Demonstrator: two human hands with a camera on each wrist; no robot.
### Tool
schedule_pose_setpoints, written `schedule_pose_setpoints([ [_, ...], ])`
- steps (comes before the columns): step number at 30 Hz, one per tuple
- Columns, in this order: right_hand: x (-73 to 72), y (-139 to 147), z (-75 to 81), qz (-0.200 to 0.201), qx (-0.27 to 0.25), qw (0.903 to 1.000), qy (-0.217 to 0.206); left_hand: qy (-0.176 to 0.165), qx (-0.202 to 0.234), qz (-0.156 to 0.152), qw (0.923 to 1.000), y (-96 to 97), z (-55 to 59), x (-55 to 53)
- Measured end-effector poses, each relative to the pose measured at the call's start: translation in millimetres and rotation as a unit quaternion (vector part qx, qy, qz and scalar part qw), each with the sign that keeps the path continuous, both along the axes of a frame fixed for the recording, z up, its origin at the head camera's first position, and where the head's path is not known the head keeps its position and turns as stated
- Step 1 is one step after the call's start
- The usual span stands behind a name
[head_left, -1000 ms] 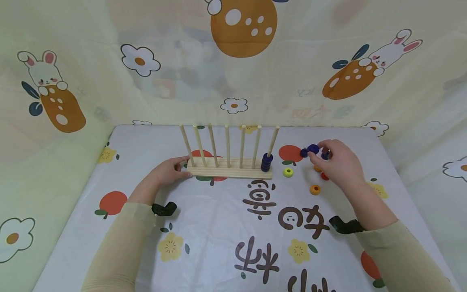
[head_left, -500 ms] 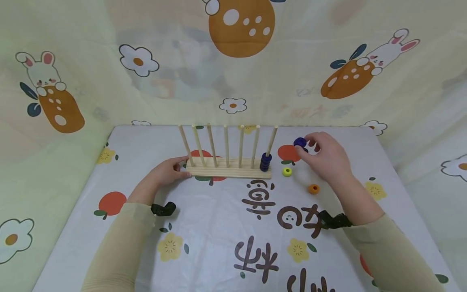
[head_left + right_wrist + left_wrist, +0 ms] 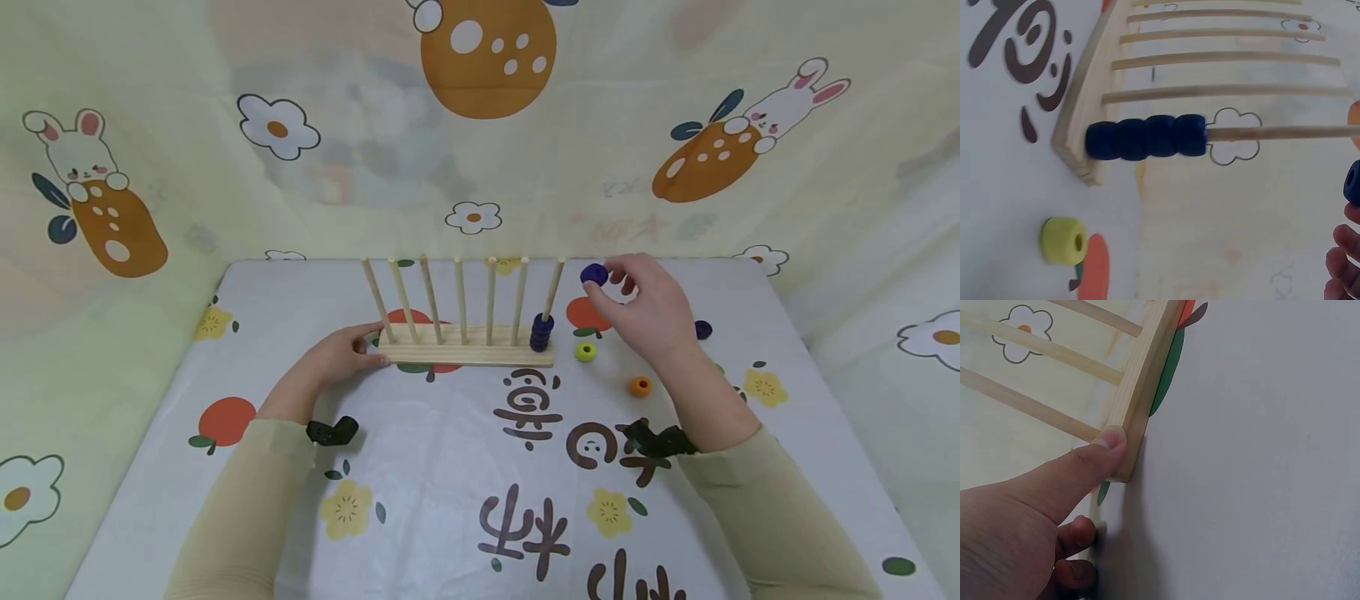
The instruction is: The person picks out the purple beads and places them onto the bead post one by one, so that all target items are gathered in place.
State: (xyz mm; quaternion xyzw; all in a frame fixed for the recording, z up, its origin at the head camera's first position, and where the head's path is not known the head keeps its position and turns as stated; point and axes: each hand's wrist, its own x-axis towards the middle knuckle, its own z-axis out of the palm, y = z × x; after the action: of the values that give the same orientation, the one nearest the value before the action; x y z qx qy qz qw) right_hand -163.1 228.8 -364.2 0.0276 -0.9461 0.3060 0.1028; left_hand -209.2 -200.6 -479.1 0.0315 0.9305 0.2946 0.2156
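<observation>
A wooden rack point(image 3: 465, 357) with a row of upright pegs stands on the table. Its left end is gripped by my left hand point(image 3: 337, 360), and in the left wrist view the thumb point(image 3: 1094, 456) presses on the base's end. Several dark blue beads point(image 3: 1146, 136) are stacked at the bottom of the rightmost peg. My right hand point(image 3: 648, 308) pinches another dark blue bead point(image 3: 594, 274) between thumb and fingertips, raised right of that peg's top and apart from it. The right wrist view catches only the edge of this held bead point(image 3: 1352, 183) and some fingers.
A yellow-green bead point(image 3: 586, 352) lies right of the rack, and an orange bead point(image 3: 640, 386) is nearer to me. Beyond my right wrist sits a loose dark blue bead point(image 3: 702, 330). The printed cloth wall point(image 3: 375, 167) rises behind the table.
My right hand has carried the blue bead left and upward from the loose beads toward the rightmost peg. My left hand keeps its grip on the rack.
</observation>
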Motion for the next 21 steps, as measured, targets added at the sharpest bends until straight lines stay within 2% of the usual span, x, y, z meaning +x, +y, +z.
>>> schedule_pose_setpoints([
  [10, 0.6, -18, 14.6, 0.004, -0.033, 0.9989, 0.033, 0.001, 0.000, -0.007, 1.0000, -1.0, -2.0, -1.0],
  [21, -1.5, -28, 14.3, 0.013, -0.057, 0.9963, 0.064, 0.001, 0.002, -0.005, 1.0000, -0.1, 0.1, -0.7],
])
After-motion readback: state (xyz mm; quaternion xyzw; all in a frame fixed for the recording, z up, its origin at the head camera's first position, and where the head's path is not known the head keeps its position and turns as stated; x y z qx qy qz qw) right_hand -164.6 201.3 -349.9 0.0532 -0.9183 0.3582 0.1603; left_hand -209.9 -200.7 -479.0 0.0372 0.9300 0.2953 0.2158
